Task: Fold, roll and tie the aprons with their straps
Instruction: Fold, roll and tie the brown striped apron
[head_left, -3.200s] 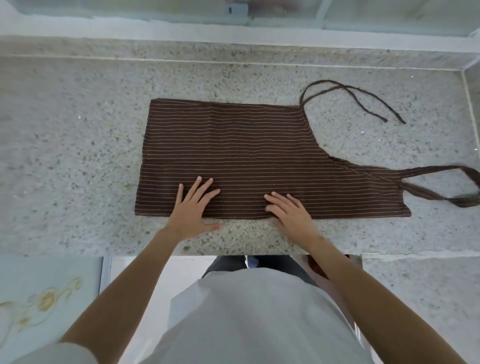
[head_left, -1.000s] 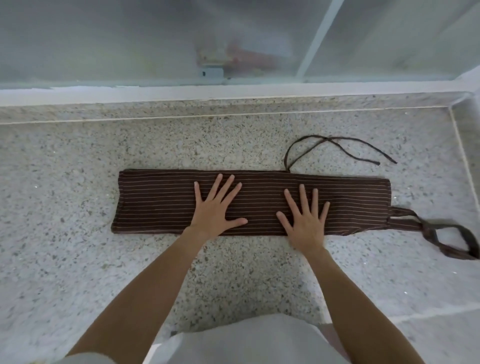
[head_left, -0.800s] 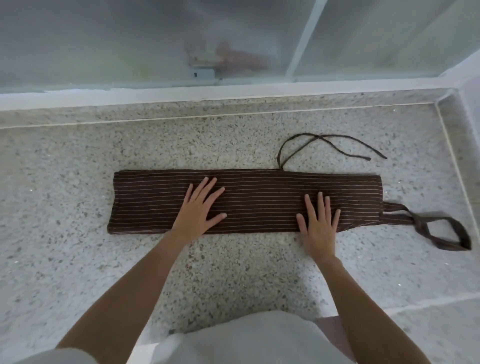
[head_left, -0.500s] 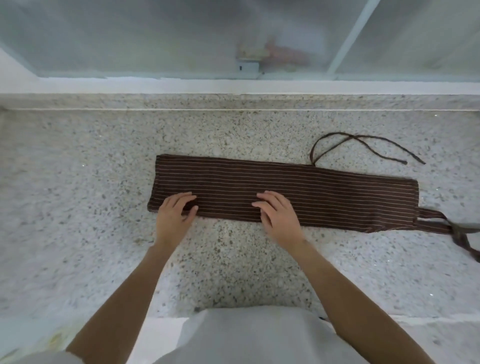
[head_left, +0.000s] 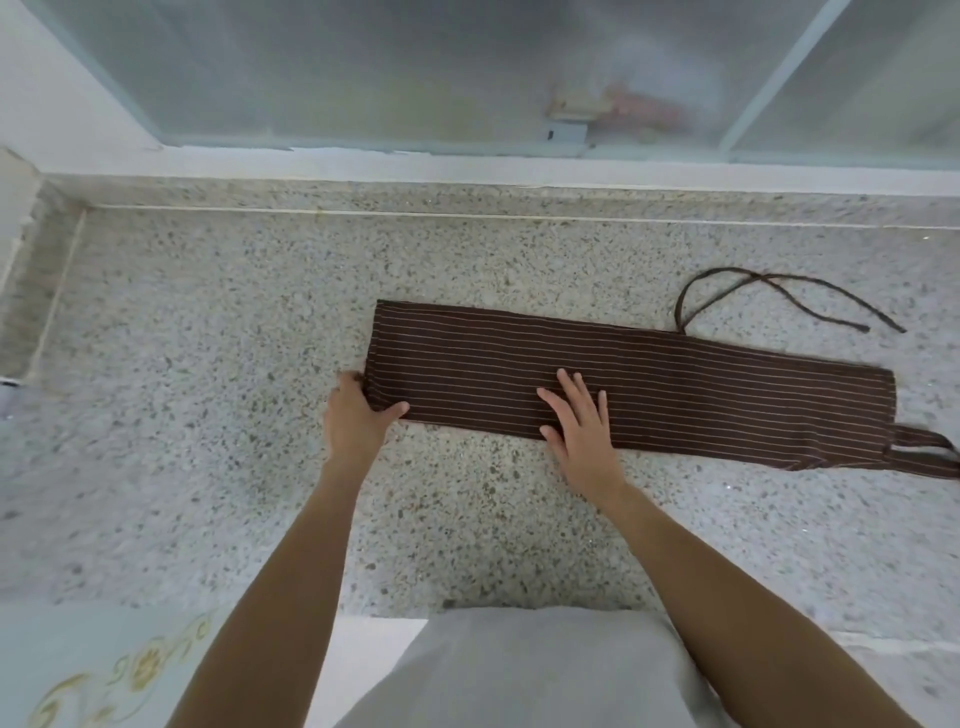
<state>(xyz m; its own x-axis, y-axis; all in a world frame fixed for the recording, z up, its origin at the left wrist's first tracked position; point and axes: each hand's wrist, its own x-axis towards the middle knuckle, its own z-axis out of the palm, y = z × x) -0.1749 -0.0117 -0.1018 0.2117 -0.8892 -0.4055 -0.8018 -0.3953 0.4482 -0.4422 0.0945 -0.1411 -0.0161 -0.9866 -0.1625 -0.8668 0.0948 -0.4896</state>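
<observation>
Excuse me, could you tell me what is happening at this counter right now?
A person is working on a brown striped apron that lies folded into a long narrow band on the speckled stone counter. Their left hand grips the band's left end, thumb on top, while the right hand lies flat on the middle of the cloth. The thin waist straps lie loose beyond the far edge, and the neck strap trails off to the right. Rolling has not visibly begun.

the apron (head_left: 675, 384) is matt striped brown cloth; the counter (head_left: 260, 364) is speckled polished stone; the window (head_left: 363, 67) is frosted glass.
</observation>
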